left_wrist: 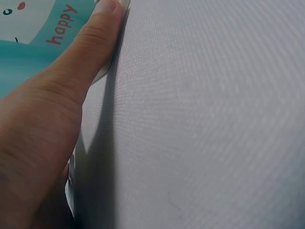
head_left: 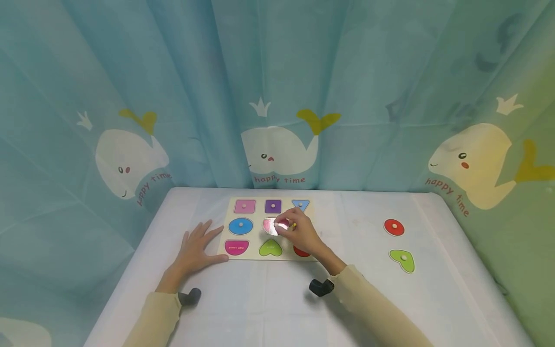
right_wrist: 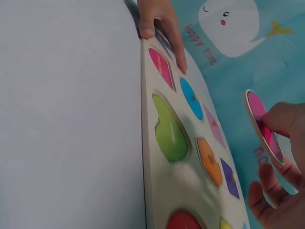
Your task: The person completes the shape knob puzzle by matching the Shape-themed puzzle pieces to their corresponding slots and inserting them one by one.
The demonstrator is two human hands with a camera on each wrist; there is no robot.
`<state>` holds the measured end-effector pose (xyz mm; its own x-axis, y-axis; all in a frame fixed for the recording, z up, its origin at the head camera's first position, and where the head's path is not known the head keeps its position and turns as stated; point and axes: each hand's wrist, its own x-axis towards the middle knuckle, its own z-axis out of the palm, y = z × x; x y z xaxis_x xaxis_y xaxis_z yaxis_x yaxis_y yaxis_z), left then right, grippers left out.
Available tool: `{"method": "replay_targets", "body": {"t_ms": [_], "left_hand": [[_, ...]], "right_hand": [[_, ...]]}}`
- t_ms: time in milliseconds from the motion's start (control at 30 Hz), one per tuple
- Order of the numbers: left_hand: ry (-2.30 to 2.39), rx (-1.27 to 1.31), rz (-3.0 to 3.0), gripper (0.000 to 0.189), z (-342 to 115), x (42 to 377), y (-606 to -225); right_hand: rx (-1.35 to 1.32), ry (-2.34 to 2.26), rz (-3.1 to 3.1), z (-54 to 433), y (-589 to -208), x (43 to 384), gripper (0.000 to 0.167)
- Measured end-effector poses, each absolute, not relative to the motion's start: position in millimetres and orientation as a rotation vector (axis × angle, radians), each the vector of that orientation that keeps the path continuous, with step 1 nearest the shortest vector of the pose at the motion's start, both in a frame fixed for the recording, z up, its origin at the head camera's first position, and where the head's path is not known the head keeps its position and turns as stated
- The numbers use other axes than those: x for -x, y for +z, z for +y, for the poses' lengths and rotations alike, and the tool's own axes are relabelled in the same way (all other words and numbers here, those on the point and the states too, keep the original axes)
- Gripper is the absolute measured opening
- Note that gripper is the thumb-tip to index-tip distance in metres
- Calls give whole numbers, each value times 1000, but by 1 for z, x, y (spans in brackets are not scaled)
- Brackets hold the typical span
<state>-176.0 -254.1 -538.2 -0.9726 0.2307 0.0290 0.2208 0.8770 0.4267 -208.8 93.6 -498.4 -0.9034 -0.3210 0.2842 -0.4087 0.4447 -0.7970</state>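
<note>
My right hand (head_left: 305, 234) pinches a pink half-round puzzle piece (right_wrist: 258, 106) with a wooden edge by its knob. In the right wrist view the piece is tilted and raised off the cream puzzle board (head_left: 259, 207). My left hand (head_left: 195, 249) is spread at the board's left side, thumb and index fingertip at its edge. The board has a pink half-round spot (head_left: 236, 247) with printed letters, a green heart spot (head_left: 270, 248) and a red spot (head_left: 301, 251) partly behind my right hand. An orange piece (right_wrist: 208, 160) in the board is covered in the head view.
A loose red round piece (head_left: 394, 222) and a green heart piece (head_left: 398, 255) lie on the white table to the right. Pink, purple, blue and yellow knobbed pieces sit in the board. A whale-print curtain (head_left: 368, 96) hangs behind the table.
</note>
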Motion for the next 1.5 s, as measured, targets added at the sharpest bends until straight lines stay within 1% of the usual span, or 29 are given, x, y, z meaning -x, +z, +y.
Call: {"method": "replay_targets", "body": {"t_ms": [300, 800, 1033, 1500], "left_hand": [[672, -371, 3024, 99, -254, 177, -537], [659, -396, 3025, 97, -257, 177, -540], [666, -397, 3027, 95, -255, 178, -541], [666, -391, 3019, 95, -255, 179, -541]], "right_hand": [[-655, 1516, -2683, 55, -501, 210, 14], [-660, 1321, -2811, -5, -517, 203, 15], [-722, 1116, -2827, -17, -525, 197, 14], [-728, 948, -2862, -23, -535, 195, 14]]}}
